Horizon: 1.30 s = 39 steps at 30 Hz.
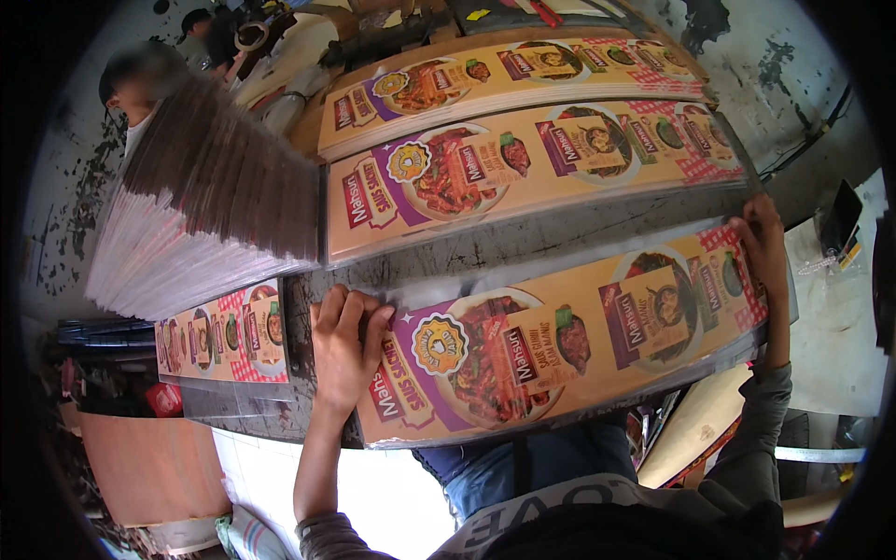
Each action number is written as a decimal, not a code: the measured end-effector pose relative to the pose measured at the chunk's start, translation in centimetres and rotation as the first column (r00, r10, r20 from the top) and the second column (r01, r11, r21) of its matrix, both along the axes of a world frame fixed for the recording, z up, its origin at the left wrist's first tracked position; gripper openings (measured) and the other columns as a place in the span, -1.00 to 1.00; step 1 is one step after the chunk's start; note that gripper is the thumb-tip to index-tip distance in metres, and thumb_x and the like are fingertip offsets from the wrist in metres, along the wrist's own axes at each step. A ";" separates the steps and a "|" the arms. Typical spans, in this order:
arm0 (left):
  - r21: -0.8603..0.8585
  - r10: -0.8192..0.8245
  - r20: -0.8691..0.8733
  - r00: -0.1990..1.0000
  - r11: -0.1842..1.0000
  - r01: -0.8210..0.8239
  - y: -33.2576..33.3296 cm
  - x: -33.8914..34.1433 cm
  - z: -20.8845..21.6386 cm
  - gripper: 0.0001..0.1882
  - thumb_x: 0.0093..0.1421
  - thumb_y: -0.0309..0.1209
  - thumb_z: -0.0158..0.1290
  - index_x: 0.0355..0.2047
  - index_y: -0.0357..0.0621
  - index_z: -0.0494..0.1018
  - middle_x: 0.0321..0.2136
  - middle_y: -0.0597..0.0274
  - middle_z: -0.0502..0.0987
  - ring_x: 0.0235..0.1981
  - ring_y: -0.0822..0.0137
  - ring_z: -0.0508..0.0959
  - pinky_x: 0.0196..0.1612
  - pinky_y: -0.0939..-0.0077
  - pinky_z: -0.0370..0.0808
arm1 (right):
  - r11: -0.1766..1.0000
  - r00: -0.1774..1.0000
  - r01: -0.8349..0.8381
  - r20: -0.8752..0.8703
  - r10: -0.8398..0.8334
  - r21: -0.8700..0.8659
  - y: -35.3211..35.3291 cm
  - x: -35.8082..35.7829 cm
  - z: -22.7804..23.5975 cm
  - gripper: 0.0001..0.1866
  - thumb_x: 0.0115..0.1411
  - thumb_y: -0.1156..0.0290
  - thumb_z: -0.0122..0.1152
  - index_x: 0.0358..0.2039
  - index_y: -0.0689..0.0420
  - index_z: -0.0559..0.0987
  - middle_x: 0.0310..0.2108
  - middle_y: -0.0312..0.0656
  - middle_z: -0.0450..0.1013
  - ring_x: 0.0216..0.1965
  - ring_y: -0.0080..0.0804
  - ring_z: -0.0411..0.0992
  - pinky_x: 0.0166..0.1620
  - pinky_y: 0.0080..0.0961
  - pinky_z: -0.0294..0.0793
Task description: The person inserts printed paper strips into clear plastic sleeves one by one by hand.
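Observation:
A long printed food sheet (588,345), yellow-orange with pictures of dishes and a red checked end, lies in a clear plastic sleeve at the table's near edge. My left hand (343,341) is closed on its left end, thumb over the upper corner and fingers curled. At the far right corner my right hand (764,241) pinches the sleeve's edge, its fingers bent and partly hidden. Just beyond lies a matching sheet stack (532,168) under clear plastic. Behind that is another stack of sheets (504,84) with pale edges showing.
A tall fanned pile of clear plastic sleeves (215,187) rises on the left. Below it, more printed sheets (224,336) lie near the left edge of the dark, scratched table (411,263). A person in a cap (140,79) is behind the pile. Red-handled tool (546,12) lies at the back.

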<state>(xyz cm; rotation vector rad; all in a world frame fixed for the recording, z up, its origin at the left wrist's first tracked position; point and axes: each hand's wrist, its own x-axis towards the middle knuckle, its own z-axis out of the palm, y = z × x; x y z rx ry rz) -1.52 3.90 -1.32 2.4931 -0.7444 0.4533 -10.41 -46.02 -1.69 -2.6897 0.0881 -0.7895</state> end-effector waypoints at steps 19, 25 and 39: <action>0.113 0.202 -0.023 0.979 0.974 -0.198 1.7 -3.0 1.2 -0.63 0.08 -0.27 0.13 -0.14 -0.16 0.39 -0.21 0.07 0.40 -0.14 0.11 0.41 -0.10 0.30 0.26 | 0.993 0.972 0.099 0.208 -0.109 0.059 0.7 -2.3 0.4 -0.72 0.11 0.32 0.16 -0.25 0.24 0.42 -0.32 -0.01 0.40 -0.27 -0.17 0.43 -0.23 -0.40 0.37; -0.127 0.418 -0.238 0.877 0.882 -0.454 2.3 -10.9 -1.4 -0.50 0.19 -0.13 -0.03 -0.01 -0.27 0.35 -0.20 -0.05 0.37 -0.13 -0.01 0.43 -0.15 0.14 0.37 | 0.938 0.946 0.324 -0.027 -0.323 0.119 0.2 -7.0 -0.2 -0.68 0.17 0.39 0.09 -0.09 0.26 0.41 -0.19 -0.02 0.43 -0.15 -0.25 0.42 -0.08 -0.43 0.35; -0.378 0.527 -0.197 0.827 0.737 -0.560 2.1 -12.1 -2.2 -0.58 0.31 -0.17 -0.21 -0.30 -0.37 0.42 -0.39 0.11 0.40 -0.33 0.28 0.40 -0.31 0.39 0.34 | 0.782 0.893 0.449 -0.203 -0.401 0.433 1.3 -7.7 1.4 -0.58 0.19 0.22 0.10 -0.08 0.30 0.48 -0.28 -0.14 0.50 -0.34 -0.55 0.43 -0.29 -0.62 0.40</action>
